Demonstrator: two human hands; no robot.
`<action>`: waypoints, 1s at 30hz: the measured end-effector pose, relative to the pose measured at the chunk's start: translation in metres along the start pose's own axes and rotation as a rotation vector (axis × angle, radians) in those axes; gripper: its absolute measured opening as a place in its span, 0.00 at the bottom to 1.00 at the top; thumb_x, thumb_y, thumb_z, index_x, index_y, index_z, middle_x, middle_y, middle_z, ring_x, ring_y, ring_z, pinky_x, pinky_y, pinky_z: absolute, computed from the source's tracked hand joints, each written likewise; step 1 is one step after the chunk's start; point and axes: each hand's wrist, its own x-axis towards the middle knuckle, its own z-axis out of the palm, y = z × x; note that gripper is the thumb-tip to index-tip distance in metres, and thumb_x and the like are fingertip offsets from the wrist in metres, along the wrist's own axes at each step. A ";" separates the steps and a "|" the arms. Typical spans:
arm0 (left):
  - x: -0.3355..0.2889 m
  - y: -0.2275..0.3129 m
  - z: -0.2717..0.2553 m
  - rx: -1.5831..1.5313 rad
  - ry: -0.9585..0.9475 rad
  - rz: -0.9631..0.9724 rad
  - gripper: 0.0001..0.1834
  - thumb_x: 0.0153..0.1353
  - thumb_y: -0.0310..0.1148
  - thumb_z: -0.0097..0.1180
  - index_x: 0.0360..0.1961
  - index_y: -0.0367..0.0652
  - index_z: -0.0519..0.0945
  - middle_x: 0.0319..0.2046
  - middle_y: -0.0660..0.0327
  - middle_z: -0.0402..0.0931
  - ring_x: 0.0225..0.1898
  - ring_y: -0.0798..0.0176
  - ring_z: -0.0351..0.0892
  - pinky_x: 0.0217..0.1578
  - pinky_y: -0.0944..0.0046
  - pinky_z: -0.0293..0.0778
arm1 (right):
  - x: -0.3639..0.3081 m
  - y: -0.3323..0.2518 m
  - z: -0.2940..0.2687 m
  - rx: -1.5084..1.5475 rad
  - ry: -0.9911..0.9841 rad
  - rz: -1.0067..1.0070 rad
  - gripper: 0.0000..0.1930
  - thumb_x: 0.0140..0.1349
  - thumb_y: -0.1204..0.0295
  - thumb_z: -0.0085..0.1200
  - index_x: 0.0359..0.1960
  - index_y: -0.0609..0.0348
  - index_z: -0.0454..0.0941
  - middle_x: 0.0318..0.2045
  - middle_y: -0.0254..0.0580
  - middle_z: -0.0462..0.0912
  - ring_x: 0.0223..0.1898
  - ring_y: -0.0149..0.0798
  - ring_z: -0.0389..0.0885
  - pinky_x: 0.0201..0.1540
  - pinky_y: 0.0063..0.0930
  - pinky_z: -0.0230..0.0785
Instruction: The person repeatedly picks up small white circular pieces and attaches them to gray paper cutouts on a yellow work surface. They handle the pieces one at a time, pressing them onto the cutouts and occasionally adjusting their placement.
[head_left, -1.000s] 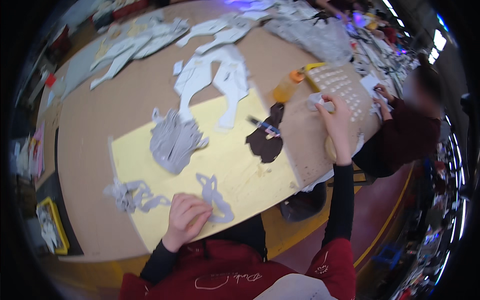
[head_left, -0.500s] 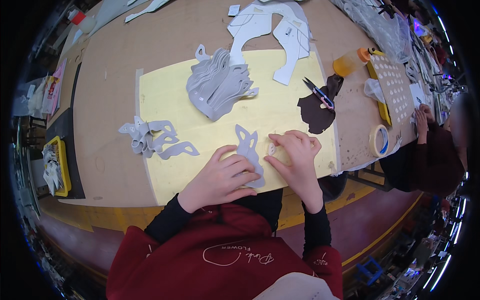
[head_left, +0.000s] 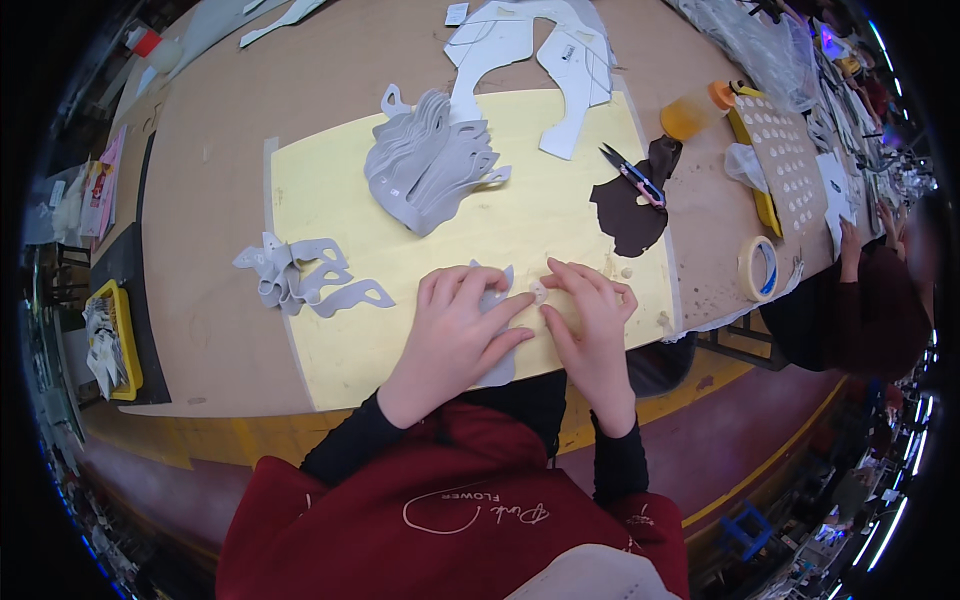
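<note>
My left hand (head_left: 450, 325) lies over a grey cut piece (head_left: 497, 372) with cut-out loops, its fingers bent onto it and holding it against the yellow sheet. The index finger of that hand reaches to a small whitish disc (head_left: 538, 292). My right hand (head_left: 594, 325) has its thumb and index finger at the same disc, in a loose pinch; its exact kind is too small to tell. Beyond the hands stands a thick stack of similar grey pieces (head_left: 425, 165). Several more grey pieces (head_left: 300, 272) lie in a loose heap on the left.
Snips (head_left: 633, 178) rest on a dark brown scrap (head_left: 630, 218). Nearby are an orange-capped bottle (head_left: 692, 112), a tape roll (head_left: 758, 268) and a board of pale discs (head_left: 782, 160). White templates (head_left: 490, 45) lie behind; a yellow basket (head_left: 125, 345) sits left. Another person (head_left: 870, 300) works at the right.
My left hand has slid forward over the grey piece, its index finger now out at the whitish disc. My right hand has shifted slightly left, and the disc appears tilted differently.
</note>
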 end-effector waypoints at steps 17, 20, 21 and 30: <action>0.004 0.006 0.015 0.012 -0.036 -0.100 0.13 0.62 0.43 0.64 0.46 0.54 0.81 0.53 0.64 0.71 0.58 0.55 0.65 0.56 0.45 0.53 | -0.018 0.010 -0.015 0.022 0.180 0.054 0.19 0.59 0.76 0.65 0.53 0.54 0.81 0.47 0.38 0.83 0.55 0.41 0.78 0.62 0.37 0.54; 0.002 -0.004 0.006 -0.085 0.074 -0.192 0.14 0.60 0.40 0.66 0.45 0.50 0.80 0.53 0.63 0.72 0.57 0.55 0.66 0.57 0.50 0.55 | -0.020 0.011 -0.016 0.048 0.227 0.080 0.15 0.59 0.77 0.65 0.48 0.54 0.83 0.42 0.37 0.84 0.52 0.40 0.79 0.59 0.36 0.56; 0.002 -0.008 0.001 -0.090 0.100 -0.219 0.15 0.60 0.39 0.66 0.46 0.49 0.80 0.52 0.63 0.72 0.57 0.55 0.67 0.57 0.52 0.56 | -0.021 0.012 -0.017 0.058 0.226 0.080 0.13 0.59 0.77 0.64 0.47 0.54 0.83 0.41 0.36 0.84 0.51 0.40 0.80 0.59 0.36 0.57; -0.001 -0.023 -0.008 0.019 0.003 -0.300 0.14 0.58 0.34 0.66 0.46 0.50 0.85 0.51 0.61 0.74 0.57 0.54 0.69 0.57 0.52 0.59 | -0.030 -0.003 -0.008 0.140 0.175 -0.023 0.10 0.58 0.79 0.64 0.42 0.54 0.85 0.36 0.33 0.83 0.44 0.37 0.81 0.55 0.36 0.57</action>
